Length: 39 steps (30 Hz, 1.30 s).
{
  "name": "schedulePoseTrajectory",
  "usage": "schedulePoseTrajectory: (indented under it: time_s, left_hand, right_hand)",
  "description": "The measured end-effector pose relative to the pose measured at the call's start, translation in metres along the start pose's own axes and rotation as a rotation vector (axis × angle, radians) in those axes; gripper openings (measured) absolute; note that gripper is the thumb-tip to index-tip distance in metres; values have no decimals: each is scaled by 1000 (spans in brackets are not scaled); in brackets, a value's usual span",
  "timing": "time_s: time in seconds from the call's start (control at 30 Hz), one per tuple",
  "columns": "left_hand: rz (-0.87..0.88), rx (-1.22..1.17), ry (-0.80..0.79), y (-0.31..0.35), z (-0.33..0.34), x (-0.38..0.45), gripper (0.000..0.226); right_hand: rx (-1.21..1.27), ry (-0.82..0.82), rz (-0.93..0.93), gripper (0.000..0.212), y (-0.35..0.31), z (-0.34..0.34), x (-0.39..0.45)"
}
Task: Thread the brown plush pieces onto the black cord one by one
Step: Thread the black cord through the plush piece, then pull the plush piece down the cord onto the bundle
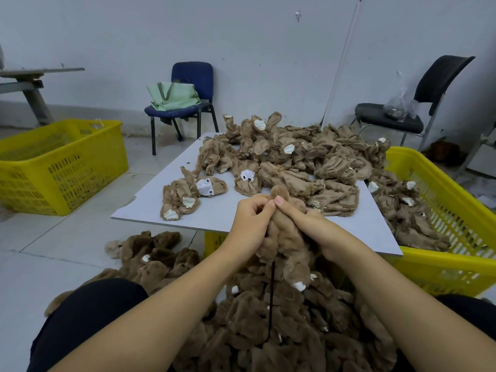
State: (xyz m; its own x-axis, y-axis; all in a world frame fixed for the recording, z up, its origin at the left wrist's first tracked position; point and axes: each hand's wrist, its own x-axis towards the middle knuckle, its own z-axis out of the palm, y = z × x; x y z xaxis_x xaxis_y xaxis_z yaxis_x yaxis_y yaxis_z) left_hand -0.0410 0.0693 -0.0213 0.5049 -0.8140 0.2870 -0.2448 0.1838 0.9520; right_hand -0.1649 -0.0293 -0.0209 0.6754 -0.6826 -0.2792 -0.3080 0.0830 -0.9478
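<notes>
My left hand (248,222) and my right hand (303,220) meet over the near edge of the white board (214,218). Both grip one brown plush piece (284,237), fingers curled into its fur. The black cord (271,296) hangs straight down from under this piece. It runs into a bunch of threaded plush pieces (268,331) between my knees. Its upper end is hidden inside the fur and my fingers. A heap of loose plush pieces (295,154) covers the far half of the board.
One yellow crate (442,253) with more plush stands under the board at the right, another yellow crate (61,162) on the floor at the left. More plush (153,256) lies on the floor. A blue chair (188,103) and a black chair (402,114) stand by the wall.
</notes>
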Motion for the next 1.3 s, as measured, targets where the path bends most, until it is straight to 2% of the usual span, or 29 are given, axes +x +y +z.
schedulePoseTrajectory:
  time_s: [0.1, 0.23, 0.33, 0.43, 0.5, 0.6, 0.77, 0.9, 0.93, 0.97, 1.07, 1.17, 1.3]
  left_hand:
    - [-25, -94, 47, -1, 3, -3, 29]
    - [-239, -384, 104, 1, 4, 1, 34]
    - [-337, -418, 176, 1, 6, 5, 22]
    - [-435, -551, 196, 5, 7, 7, 4]
    - [-430, -565, 195, 8, 4, 8, 8]
    - [-352, -486, 204, 8, 0, 8, 17]
    - [-216, -278, 195, 4, -2, 8, 29]
    - [-147, 1, 118, -4, -1, 8, 29]
    - [-139, 54, 78, -6, 1, 7, 29]
    - [-138, 76, 38, -7, 4, 7, 29]
    - [-113, 138, -28, -7, 8, 7, 30]
    - [-58, 206, -75, -9, 6, 7, 33]
    - [17, 182, -43, -13, 7, 3, 33]
  right_hand:
    - [98, 22, -48, 73, -1, -4, 1]
    - [273, 108, -282, 79, -5, 0, 0]
    - [244, 177, -419, 79, -10, 4, -1]
    - [170, 193, -483, 73, -14, 6, 1]
    - [144, 186, -486, 70, -17, 8, 1]
    - [90, 176, -506, 73, -21, 12, -1]
    - [-132, 176, -540, 83, -28, 18, -3]
    - [-680, 411, -650, 60, -19, 28, -3]
    - [-780, 405, -703, 55, -17, 30, -2]
    - [-807, 353, -733, 51, -16, 29, -1]
    - [-667, 194, -713, 47, -17, 19, 2]
    - [-693, 166, -682, 51, -20, 9, 2]
    - [-666, 159, -695, 50, -23, 5, 4]
